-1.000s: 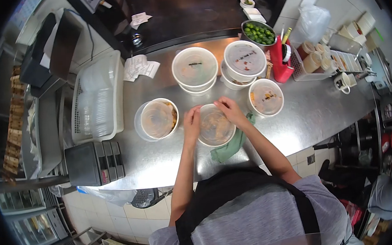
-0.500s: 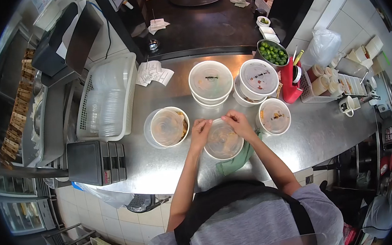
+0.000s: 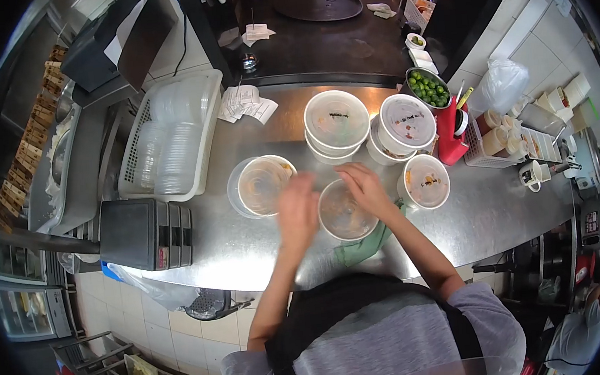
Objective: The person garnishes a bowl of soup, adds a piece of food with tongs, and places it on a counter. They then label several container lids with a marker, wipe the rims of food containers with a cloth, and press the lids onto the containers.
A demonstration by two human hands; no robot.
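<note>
the left hand (image 3: 298, 212) is over the steel counter (image 3: 237, 245), in the centre of the frame. it lies between the left tub (image 3: 266, 184) and the middle tub (image 3: 344, 213), just beside the left rim of the middle tub. the hand is blurred; whether its fingers are open or closed cannot be told, nor whether it touches the tub.

the right hand (image 3: 365, 189) rests on the upper right rim of the middle tub. its fingers are stretched out and laid flat on the clear lid, not curled around anything.

the middle tub stands upright at the centre of the frame, near the lower edge of the counter. a green cloth (image 3: 361, 247) lies below it, partly under the right forearm.

surrounding items:
- the left tub sits on a loose clear lid that sticks out at its left side.
- two lidded stacks, the left stack (image 3: 337, 122) and the right stack (image 3: 406, 124), stand above the middle tub.
- one more lidded tub (image 3: 427, 180) stands to the right.
- a bowl of limes (image 3: 427, 88) and a red holder (image 3: 451, 142) are in the upper right.
- a white basket (image 3: 129, 166) with clear lids is in the upper left, with paper slips (image 3: 246, 106) beside it.
</note>
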